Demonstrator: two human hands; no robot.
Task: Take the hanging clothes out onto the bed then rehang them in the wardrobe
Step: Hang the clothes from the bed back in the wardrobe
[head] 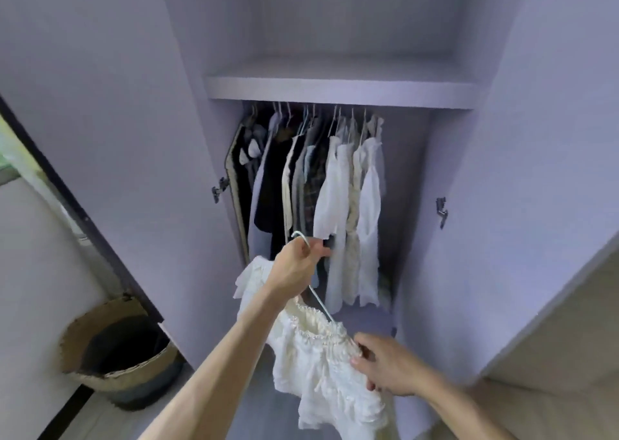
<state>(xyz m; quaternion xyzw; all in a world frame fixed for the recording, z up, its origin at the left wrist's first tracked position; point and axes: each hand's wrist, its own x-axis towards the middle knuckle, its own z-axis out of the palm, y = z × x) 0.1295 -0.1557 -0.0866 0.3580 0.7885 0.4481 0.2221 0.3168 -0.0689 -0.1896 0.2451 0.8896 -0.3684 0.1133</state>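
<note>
Left of the wardrobe point(415, 225), below its open left door point(110, 111), a woven basket point(127, 377) stands on the floor. Its inside is dark, and what it holds cannot be told. Inside the wardrobe, under the shelf point(338, 88), a row of hanging clothes point(301, 185) occupies the compartment, with dark garments toward the wardrobe's left wall and white and cream ones just to their right. In front of the wardrobe's opening, the left hand point(296, 265) is curled round the neck of a white wire hanger point(321, 300), whose hook sticks up above the fist. A white ruffled top point(315, 366) hangs from that hanger, outside the wardrobe and lower than the hanging row. At the right, the right hand point(392, 369) pinches the top's gathered edge between thumb and fingers.
</note>
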